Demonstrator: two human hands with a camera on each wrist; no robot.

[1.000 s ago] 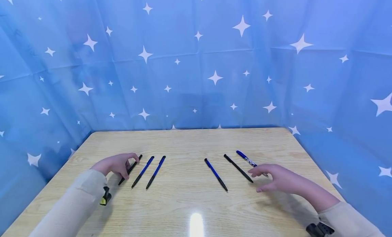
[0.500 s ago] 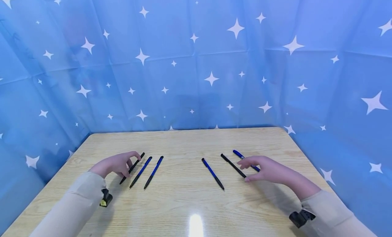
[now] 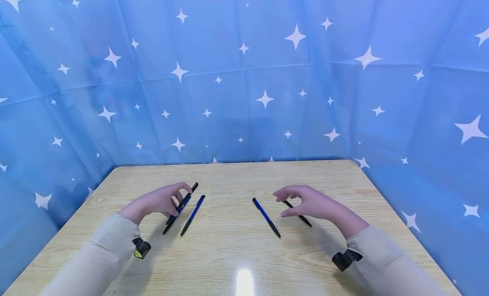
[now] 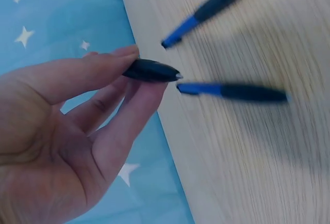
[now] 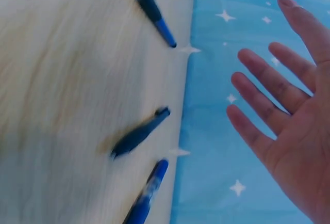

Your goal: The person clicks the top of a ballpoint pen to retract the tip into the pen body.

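Observation:
Between thumb and fingertips, my left hand (image 3: 162,201) pinches a black pen (image 4: 152,71), lifted above the table. In the head view it crosses over a blue pen with a black grip (image 3: 170,225). A second blue-and-black pen (image 3: 192,215) lies just to the right. My right hand (image 3: 313,204) hovers over a black pen (image 3: 302,217), partly hiding it; its fingers are spread and hold nothing in the right wrist view. Left of that hand lies another blue-and-black pen (image 3: 266,217). A blue pen with a pale patterned barrel (image 5: 147,193) is hidden in the head view.
The pens lie on a light wooden table (image 3: 229,253). A blue curtain with white stars (image 3: 229,96) hangs behind the table and along both sides. A bright reflection shows near the front middle.
My left hand has lifted the black pen and carried it right, over the neighbouring blue pen. My right hand has moved left, from near the patterned pen to above the black pen.

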